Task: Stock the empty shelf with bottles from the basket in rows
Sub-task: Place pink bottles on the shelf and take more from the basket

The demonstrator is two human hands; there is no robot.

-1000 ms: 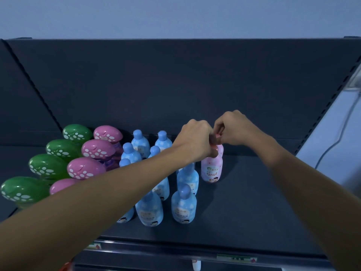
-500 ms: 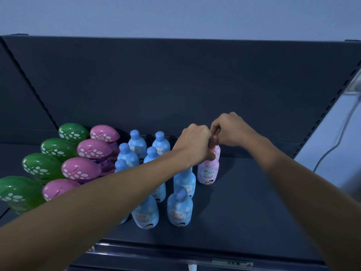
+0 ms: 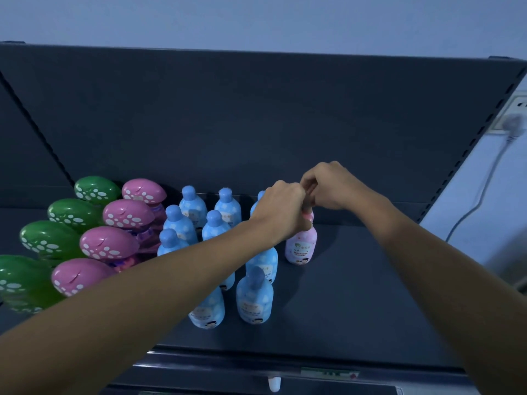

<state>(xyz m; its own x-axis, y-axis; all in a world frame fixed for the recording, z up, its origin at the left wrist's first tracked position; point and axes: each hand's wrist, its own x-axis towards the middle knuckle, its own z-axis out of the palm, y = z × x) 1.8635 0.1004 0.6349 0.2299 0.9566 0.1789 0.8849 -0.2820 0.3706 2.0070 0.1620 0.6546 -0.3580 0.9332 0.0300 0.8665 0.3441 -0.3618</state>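
A small pink bottle [image 3: 301, 246] stands upright on the dark shelf [image 3: 356, 295], just right of the blue bottles. My left hand [image 3: 281, 212] grips its neck from the left. My right hand [image 3: 330, 186] pinches its cap from above. The cap is mostly hidden by my fingers. Several blue bottles [image 3: 253, 300] stand in rows left of it, partly covered by my left forearm. The basket is out of view.
Green mushroom-capped bottles [image 3: 51, 240] and pink mushroom-capped bottles [image 3: 108, 243] fill the shelf's left part in rows. The shelf's back panel [image 3: 256, 124] rises behind. A wall socket with a plug and cord [image 3: 510, 129] sits at the right. Bare shelf lies right of the pink bottle.
Both hands stay on the pink bottle's top. The view has shifted slightly; the bottle stands in about the same spot.
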